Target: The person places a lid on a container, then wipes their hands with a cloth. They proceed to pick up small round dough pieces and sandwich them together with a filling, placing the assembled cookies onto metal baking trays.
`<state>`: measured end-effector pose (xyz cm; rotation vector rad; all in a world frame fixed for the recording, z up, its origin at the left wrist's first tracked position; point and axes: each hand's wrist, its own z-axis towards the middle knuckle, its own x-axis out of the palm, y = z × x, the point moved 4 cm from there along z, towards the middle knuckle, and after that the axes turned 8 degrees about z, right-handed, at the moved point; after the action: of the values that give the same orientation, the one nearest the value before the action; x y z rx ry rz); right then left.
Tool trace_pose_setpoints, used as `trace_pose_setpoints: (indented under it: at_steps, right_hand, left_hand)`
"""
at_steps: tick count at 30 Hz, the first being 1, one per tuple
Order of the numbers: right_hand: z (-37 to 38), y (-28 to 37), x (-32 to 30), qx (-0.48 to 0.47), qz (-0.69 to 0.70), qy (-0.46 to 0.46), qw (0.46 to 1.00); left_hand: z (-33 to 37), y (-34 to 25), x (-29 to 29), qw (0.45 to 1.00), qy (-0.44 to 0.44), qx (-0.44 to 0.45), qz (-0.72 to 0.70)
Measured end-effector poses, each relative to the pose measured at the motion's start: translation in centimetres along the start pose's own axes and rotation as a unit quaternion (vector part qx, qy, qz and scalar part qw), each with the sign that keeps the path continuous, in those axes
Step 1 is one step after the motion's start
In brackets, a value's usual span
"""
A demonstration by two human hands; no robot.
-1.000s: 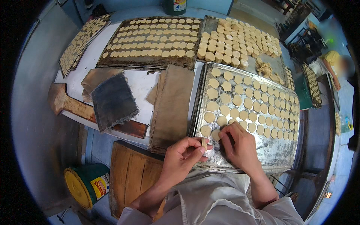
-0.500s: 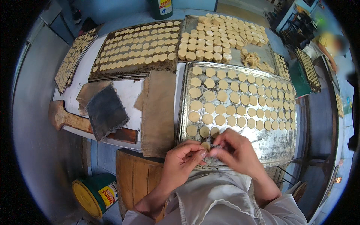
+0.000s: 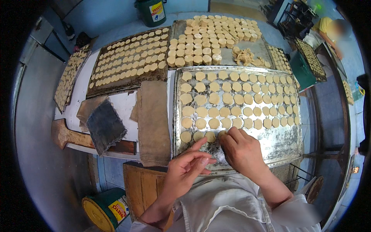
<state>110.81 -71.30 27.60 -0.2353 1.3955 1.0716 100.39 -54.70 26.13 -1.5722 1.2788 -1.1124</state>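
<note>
moved away from the left hand (image 3: 189,166) since the earlier frame with the right hand (image 3: 241,149): now touching a disc (image 3: 222,133) at the lower centre of the frame, in the front row on the tray (image 3: 270,154); cannot tell whether pinching it. with the left hand spread wide, near that row. beyond, at upper centre, stacks (image 3: 198,60); at left, dark cloth (image 3: 106,125); at lower left, bucket (image 3: 106,200).

Discs (image 3: 213,98) laid in rows on front tray (image 3: 266,149); cloth (image 3: 154,123) placed just L; disc stacks (image 3: 206,59) set on 2nd tray (image 3: 227,58) behind; 3rd tray (image 3: 156,72), w/ disc rows, placed behind-L.
</note>
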Motion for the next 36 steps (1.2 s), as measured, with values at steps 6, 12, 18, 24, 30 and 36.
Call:
trace_pose_setpoints:
  at_steps: [6, 12, 18, 24, 30, 36]
  right_hand:
    - [0.5, -1.4, 0.0, 0.086, 0.28, -0.008, 0.956]
    - [-0.4, 0.0, -0.1, 0.196, 0.496, 0.098, 0.84]
    - [-0.6, 0.1, 0.5, 0.149, 0.487, 0.087, 0.856]
    - [-0.3, 0.2, 0.1, 0.193, 0.52, 0.07, 0.829]
    - [-0.2, 0.1, 0.0, 0.145, 0.445, 0.063, 0.881]
    - [-0.6, -0.6, -0.2, 0.208, 0.521, 0.098, 0.822]
  left_hand:
    - [0.7, 1.5, 1.3, 0.999, -0.001, -0.019, -0.039]
    - [1.4, 1.8, 1.7, 0.998, -0.028, 0.033, -0.04]
    - [0.9, 1.5, 1.2, 0.998, -0.042, 0.042, -0.018]
    - [1.2, 2.3, 0.7, 0.998, -0.039, 0.037, -0.029]
    - [0.8, 2.0, 0.8, 0.996, -0.049, 0.078, 0.013]
    - [0.9, 1.2, 0.8, 0.997, -0.052, 0.036, -0.04]
